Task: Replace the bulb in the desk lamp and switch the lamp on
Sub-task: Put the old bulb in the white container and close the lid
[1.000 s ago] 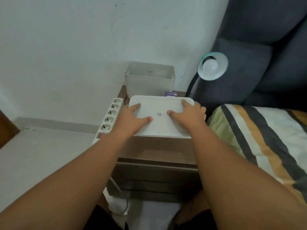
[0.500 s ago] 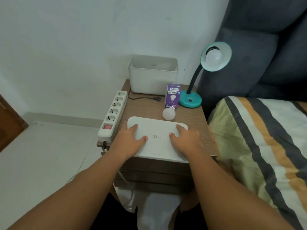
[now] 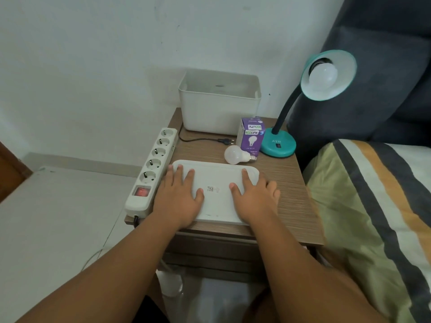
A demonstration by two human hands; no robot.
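Observation:
A teal desk lamp [image 3: 277, 146] stands at the back right of the bedside table [image 3: 289, 194]. Its shade tilts toward me with a white bulb [image 3: 324, 75] screwed in. A loose white bulb [image 3: 235, 155] lies on its side in front of a purple bulb box [image 3: 251, 136]. A flat white lid [image 3: 217, 194] lies at the table's front. My left hand [image 3: 179, 199] and my right hand [image 3: 253, 199] rest flat on it with fingers spread, gripping nothing.
An open white bin [image 3: 219, 108] stands at the back against the wall. A white power strip [image 3: 155, 164] with a lit red switch [image 3: 142, 191] runs along the left edge. The lamp's black plug [image 3: 225, 141] lies unplugged. A striped bed [image 3: 373, 206] borders the right.
The lid came off the bin at the back and down to the table's front with both hands on it. The loose bulb, box and lamp base came into sight.

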